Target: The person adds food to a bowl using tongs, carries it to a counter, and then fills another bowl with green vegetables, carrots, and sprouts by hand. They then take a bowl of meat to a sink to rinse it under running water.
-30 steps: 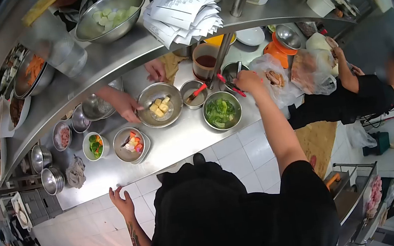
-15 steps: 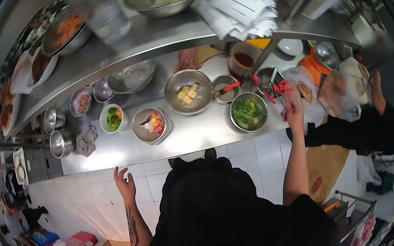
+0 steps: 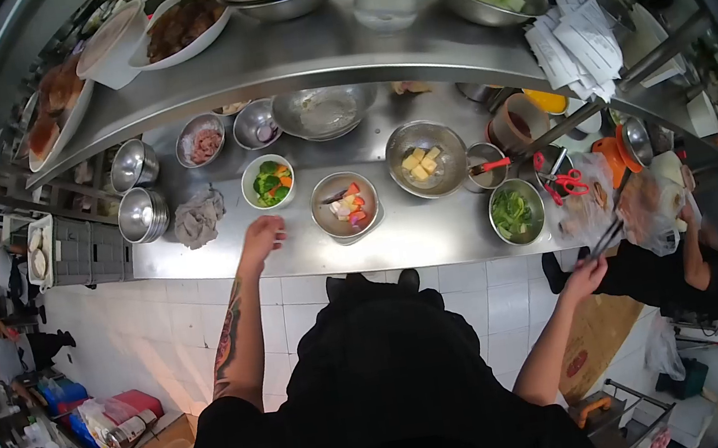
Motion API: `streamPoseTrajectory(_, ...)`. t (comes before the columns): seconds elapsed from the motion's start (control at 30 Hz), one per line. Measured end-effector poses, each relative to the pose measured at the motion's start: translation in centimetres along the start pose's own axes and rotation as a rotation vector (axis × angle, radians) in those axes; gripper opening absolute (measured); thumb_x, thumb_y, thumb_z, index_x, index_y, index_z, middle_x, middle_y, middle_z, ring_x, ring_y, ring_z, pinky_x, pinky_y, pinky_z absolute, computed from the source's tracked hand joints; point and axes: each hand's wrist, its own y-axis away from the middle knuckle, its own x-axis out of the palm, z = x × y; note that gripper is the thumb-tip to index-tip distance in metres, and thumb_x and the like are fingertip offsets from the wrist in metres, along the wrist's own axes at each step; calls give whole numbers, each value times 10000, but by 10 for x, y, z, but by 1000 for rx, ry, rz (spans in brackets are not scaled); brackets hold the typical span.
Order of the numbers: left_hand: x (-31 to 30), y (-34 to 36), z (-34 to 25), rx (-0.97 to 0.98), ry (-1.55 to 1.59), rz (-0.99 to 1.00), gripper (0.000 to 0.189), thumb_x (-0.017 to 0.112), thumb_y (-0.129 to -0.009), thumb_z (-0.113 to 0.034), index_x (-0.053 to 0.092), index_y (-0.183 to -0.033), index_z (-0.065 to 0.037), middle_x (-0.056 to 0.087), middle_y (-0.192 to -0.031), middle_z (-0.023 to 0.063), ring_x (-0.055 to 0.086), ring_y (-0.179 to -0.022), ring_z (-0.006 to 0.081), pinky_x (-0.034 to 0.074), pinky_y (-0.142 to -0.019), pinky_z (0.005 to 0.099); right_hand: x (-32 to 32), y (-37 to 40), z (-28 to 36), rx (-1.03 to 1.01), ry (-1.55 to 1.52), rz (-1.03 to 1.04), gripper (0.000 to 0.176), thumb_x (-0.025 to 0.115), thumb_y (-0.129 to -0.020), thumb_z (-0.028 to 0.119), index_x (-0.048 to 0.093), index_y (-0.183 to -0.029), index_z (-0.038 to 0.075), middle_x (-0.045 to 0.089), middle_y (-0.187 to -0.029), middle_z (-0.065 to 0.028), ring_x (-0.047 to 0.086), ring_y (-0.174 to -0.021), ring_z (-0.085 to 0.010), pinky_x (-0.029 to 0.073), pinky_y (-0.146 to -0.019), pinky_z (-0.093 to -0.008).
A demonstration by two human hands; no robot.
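My left hand [image 3: 263, 237] is over the counter's front edge, fingers loosely curled and holding nothing. Just beyond it stands a white bowl [image 3: 268, 182] of broccoli and carrot pieces. To its right is a metal bowl [image 3: 346, 206] with red, white and purple cut vegetables. My right hand [image 3: 585, 277] is past the counter's front right edge, closed on dark, thin tongs [image 3: 607, 238], blurred and pointing up and away. A bowl of green leaves [image 3: 516, 212] and red-handled scissors [image 3: 568, 183] lie nearest that hand.
A metal bowl of yellow cubes [image 3: 426, 161] and a small pot with a red-handled brush [image 3: 488, 166] stand on the steel counter [image 3: 291, 256]. A crumpled cloth [image 3: 200, 219] lies left. Overhead, a shelf [image 3: 284, 69] carries food bowls and paper slips [image 3: 576, 46]. A co-worker's arm [image 3: 694, 248] is at right.
My left hand has moved up and right to near the broccoli bowl. My right hand has drawn back from beside the scissors and now holds the tongs. The view has shifted left.
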Motion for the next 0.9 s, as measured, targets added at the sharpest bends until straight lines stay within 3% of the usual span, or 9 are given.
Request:
streamPoseTrajectory(0.07, 13, 5, -3, -64, -37, 190, 277, 594, -963, -298, 598, -1133, -80, 656, -974, 27, 659, -829, 153, 517, -677, 292, -26, 36, -4, 385, 0, -140, 188, 475, -971, 162, 543, -1098, 41, 545, -720, -30, 473, -525, -101, 354, -438, -245)
streamPoseTrajectory(0.13, 12, 9, 8, -67, 75, 143, 296, 594, -963, -297, 581, -1159, -76, 644, -1003, 38, 666, -838, 167, 531, -680, 303, -67, 72, -21, 741, -46, -132, 184, 473, -974, 189, 545, -1088, 64, 567, -733, -36, 477, -510, -100, 347, -407, -255)
streamPoseTrajectory(0.23, 3, -4, 15, -102, 323, -80, 440, 608, -961, -379, 498, -1231, -49, 587, -1105, 91, 679, -843, 214, 578, -699, 351, -45, 146, 13, 572, 214, 52, 220, 472, -1010, 275, 562, -1155, 136, 567, -733, -12, 449, -482, -84, 338, -379, -251)
streamPoseTrajectory(0.27, -5, -14, 20, -76, 342, -131, 500, 627, -946, -436, 482, -1227, -49, 582, -1095, 95, 676, -838, 214, 577, -657, 348, -22, 163, 54, 508, 264, 286, 253, 516, -1013, 253, 557, -1209, 97, 570, -781, -15, 469, -556, -62, 371, -448, -229)
streamPoseTrajectory(0.3, -11, -24, 21, -38, 378, -192, 493, 653, -925, -460, 492, -1168, -62, 580, -1080, 93, 672, -837, 211, 575, -618, 344, -17, 171, 12, 397, 299, 345, 311, 591, -985, 184, 547, -1256, 37, 595, -879, -38, 546, -697, -86, 460, -595, -241)
streamPoseTrajectory(0.37, -19, -44, 14, -4, 332, -217, 401, 654, -937, -423, 498, -1035, -67, 600, -975, 66, 666, -778, 182, 566, -554, 302, 57, 179, 118, -162, 378, 626, 321, 639, -954, 147, 575, -1207, -38, 666, -1049, -121, 642, -898, -216, 513, -807, -338)
streamPoseTrajectory(0.43, -27, -66, 21, 47, 332, -143, 293, 618, -954, -275, 551, -1039, -3, 643, -927, 112, 686, -735, 184, 589, -565, 299, 105, 166, 175, -387, 495, 776, 295, 675, -898, 141, 628, -1134, -30, 662, -935, -207, 659, -817, -337, 524, -755, -365)
streamPoseTrajectory(0.6, -39, -66, 18, 162, 185, -264, 205, 568, -938, -135, 576, -983, 65, 658, -906, 141, 687, -684, 185, 601, -590, 272, 190, 116, 199, -588, 699, 1082, 243, 697, -840, 185, 657, -1015, 23, 664, -900, -185, 658, -820, -376, 528, -718, -443)
streamPoseTrajectory(0.9, 31, 106, 5, 95, 221, -178, 155, 561, -916, -66, 628, -1001, 47, 667, -911, 109, 699, -743, 203, 621, -642, 302, 255, 87, 187, -530, 1012, 1473, 213, 680, -830, 244, 721, -879, 41, 701, -963, -180, 667, -953, -366, 532, -847, -457)
